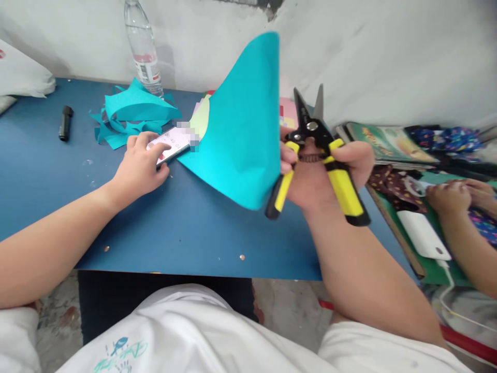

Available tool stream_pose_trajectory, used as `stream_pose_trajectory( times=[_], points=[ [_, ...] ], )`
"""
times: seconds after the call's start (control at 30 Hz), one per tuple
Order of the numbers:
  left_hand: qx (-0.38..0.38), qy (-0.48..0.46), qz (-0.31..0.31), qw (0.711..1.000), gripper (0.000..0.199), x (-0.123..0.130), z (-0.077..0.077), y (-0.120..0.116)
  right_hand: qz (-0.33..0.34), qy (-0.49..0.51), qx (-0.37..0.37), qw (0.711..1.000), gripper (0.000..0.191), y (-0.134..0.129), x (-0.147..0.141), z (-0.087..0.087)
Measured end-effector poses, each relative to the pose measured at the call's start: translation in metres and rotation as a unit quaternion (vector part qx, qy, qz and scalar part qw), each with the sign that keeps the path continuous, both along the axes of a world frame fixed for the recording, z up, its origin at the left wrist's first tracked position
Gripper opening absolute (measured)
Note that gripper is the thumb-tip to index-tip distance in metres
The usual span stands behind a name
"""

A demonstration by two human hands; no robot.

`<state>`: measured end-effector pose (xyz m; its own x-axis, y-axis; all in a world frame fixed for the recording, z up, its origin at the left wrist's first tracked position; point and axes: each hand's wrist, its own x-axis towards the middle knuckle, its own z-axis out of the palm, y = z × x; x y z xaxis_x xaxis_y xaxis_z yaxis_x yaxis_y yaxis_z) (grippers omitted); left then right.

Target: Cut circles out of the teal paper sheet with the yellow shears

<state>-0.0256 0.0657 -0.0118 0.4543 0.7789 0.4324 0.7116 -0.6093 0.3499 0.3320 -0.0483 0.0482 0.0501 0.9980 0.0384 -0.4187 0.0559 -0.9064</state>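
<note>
First, left hand (pixel 134 165): left of centre; fingers loosely spread over the phone, a fingertip on the screen, thumb by the near edge.
Phone (pixel 177 143): left of centre on the blue table (pixel 174 233), screen lit, between left hand and sheet.
Right hand (pixel 305 182): right of centre; curled about the snips, thumb over the right handle, fingers at the left one; whether they also pinch the sheet, cannot tell.
Snips (pixel 310 129): right of centre, yellow-and-black handles apart, blades parted and pointing up.
Sheet (pixel 240 129): turquoise, centre, bowed, its right edge at the right hand's fingers.
Scraps (pixel 140 106): turquoise, heaped, upper left.
Bottle (pixel 147 70): clear, upper left, behind the scraps.
Marker (pixel 66 125): black, upper left.
Books (pixel 392 142): stacked, right.
Co-worker's hand (pixel 450 199): far right, near a white device (pixel 423 235).
</note>
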Motion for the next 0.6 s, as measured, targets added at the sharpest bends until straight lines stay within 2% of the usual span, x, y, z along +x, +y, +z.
stream_pose_trajectory(
  times=[0.07, 0.13, 0.2, 0.27, 0.33, 0.43, 0.5, 0.6],
  points=[
    [-0.041, -0.052, -0.052, 0.996, 0.061, 0.006, 0.006, -0.007, 0.098, -0.016, -0.057, 0.993, 0.038, -0.003, 0.006, -0.001],
    [-0.141, -0.117, -0.121, 0.976, 0.067, 0.012, 0.009, -0.016, 0.150, -0.023, -0.077, 0.985, 0.038, -0.004, 0.010, -0.008],
    [-0.264, -0.184, -0.174, 0.931, 0.072, 0.017, 0.008, -0.025, 0.139, -0.016, -0.056, 0.989, 0.042, -0.003, 0.012, -0.017],
    [-0.353, -0.242, -0.195, 0.883, 0.084, 0.019, 0.004, -0.032, 0.100, -0.005, -0.025, 0.995, 0.050, 0.001, 0.014, -0.023],
    [-0.405, -0.279, -0.201, 0.847, 0.102, 0.019, 0.001, -0.036, 0.087, 0.000, 0.009, 0.996, 0.057, 0.005, 0.016, -0.027],
    [-0.454, -0.298, -0.204, 0.814, 0.118, 0.020, -0.001, -0.036, 0.146, 0.008, 0.057, 0.988, 0.061, 0.009, 0.017, -0.026],
    [-0.456, -0.278, -0.199, 0.821, 0.118, 0.020, 0.000, -0.035, 0.204, 0.017, 0.074, 0.976, 0.061, 0.008, 0.015, -0.022],
    [-0.389, -0.204, -0.157, 0.885, 0.101, 0.021, 0.003, -0.034, 0.268, 0.017, 0.077, 0.960, 0.058, -0.001, 0.007, -0.018]
  ],
)
